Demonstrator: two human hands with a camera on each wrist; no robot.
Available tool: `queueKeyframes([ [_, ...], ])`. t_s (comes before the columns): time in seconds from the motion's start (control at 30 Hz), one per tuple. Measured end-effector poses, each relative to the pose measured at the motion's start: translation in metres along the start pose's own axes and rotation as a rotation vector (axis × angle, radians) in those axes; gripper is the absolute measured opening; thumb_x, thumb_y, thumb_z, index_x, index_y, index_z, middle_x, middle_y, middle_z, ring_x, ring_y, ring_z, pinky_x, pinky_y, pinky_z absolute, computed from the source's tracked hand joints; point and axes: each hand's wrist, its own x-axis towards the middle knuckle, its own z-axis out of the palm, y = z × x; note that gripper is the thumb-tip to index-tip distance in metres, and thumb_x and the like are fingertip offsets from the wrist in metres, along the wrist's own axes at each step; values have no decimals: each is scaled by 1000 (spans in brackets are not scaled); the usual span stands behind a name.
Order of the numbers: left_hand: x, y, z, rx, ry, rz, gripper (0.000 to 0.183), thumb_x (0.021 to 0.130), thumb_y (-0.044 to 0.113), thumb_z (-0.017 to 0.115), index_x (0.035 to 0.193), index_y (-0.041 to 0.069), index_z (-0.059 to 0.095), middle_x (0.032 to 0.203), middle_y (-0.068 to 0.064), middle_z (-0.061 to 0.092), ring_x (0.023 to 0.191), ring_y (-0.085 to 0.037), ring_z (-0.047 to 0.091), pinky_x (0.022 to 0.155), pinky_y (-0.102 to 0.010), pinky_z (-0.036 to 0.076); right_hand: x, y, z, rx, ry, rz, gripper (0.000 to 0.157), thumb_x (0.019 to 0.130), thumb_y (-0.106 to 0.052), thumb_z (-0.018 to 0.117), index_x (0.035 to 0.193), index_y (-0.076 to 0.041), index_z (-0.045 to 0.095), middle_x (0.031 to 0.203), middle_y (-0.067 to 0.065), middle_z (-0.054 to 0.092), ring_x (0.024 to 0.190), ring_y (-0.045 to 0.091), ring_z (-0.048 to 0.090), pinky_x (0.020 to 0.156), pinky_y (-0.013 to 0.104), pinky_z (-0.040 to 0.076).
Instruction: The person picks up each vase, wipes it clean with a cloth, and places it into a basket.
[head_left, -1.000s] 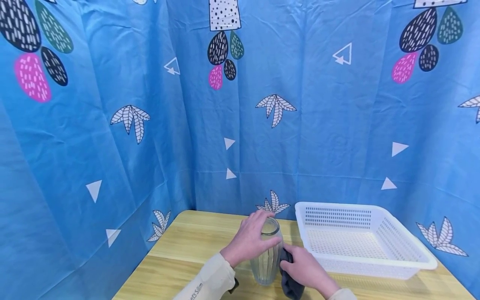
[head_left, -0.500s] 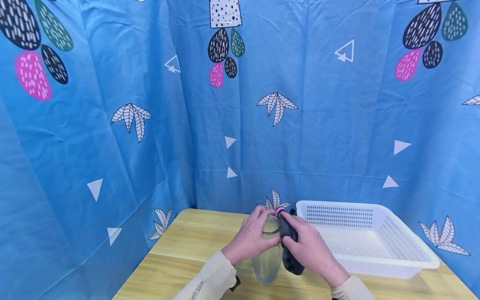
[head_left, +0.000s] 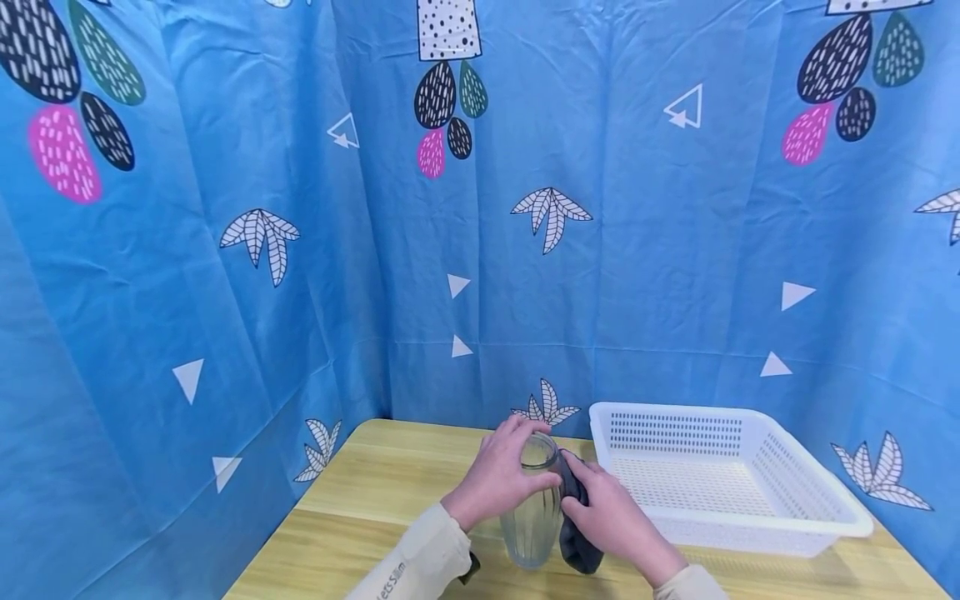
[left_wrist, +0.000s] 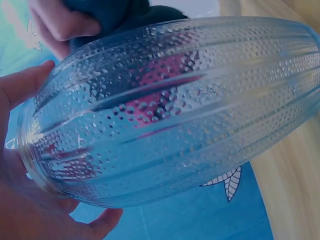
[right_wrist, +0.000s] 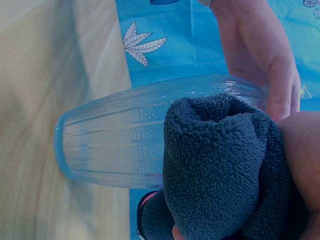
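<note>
A clear ribbed glass vase (head_left: 531, 529) stands upright on the wooden table. My left hand (head_left: 497, 477) grips it around the rim from the left, thumb and fingers spread about the neck. Raised dots cover the glass (left_wrist: 165, 105) in the left wrist view. On the vase's right side, my right hand (head_left: 617, 515) holds a dark grey terry cloth (head_left: 577, 542) against the upper wall. Bunched thick folds of the cloth (right_wrist: 215, 165) hide part of the vase in the right wrist view, and a bit of pink edging shows there.
To the right sits a white perforated plastic basket (head_left: 750, 521), near the right hand. The wooden table (head_left: 405, 475) ends at a blue patterned curtain (head_left: 660, 317) behind and on the left.
The right hand with the cloth rose toward the rim half a second ago, and is now lower again along the vase's side. The left hand and vase stay in place.
</note>
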Motion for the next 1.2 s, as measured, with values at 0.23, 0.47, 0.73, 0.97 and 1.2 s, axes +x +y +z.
queueKeyframes([
  [0.23,0,2,-2,-55,-31,-21,55,84,39,80,133,30,58,136,11,54,135,-18,47,108,-53,36,1,16,11,56,-175,-6,60,91,-17,66,144,6,49,124,24,64,89,22,63,74,42,51],
  [0.47,-1,2,-1,-38,-62,19,51,87,34,72,135,30,56,132,11,52,130,-17,45,103,-50,39,-1,32,27,33,-343,-71,26,93,-25,66,107,-3,67,86,5,65,72,18,59,64,35,46],
  [0.73,1,1,4,56,-34,34,53,89,46,66,137,27,55,131,10,53,128,-19,46,100,-49,40,0,31,19,50,-331,-37,30,91,-18,67,115,0,69,96,11,70,78,21,61,68,39,48],
  [0.97,0,2,7,56,0,36,57,91,51,68,139,24,53,135,6,49,124,-18,50,101,-45,44,-1,16,-1,43,-170,-29,51,89,-16,68,138,-2,60,114,14,70,81,16,60,69,36,48],
  [1.2,0,3,6,1,13,-6,64,88,47,73,141,20,51,131,1,46,122,-17,45,102,-41,47,-1,-4,-17,27,145,-72,58,84,-11,69,141,-20,61,130,11,65,106,25,63,84,44,50],
])
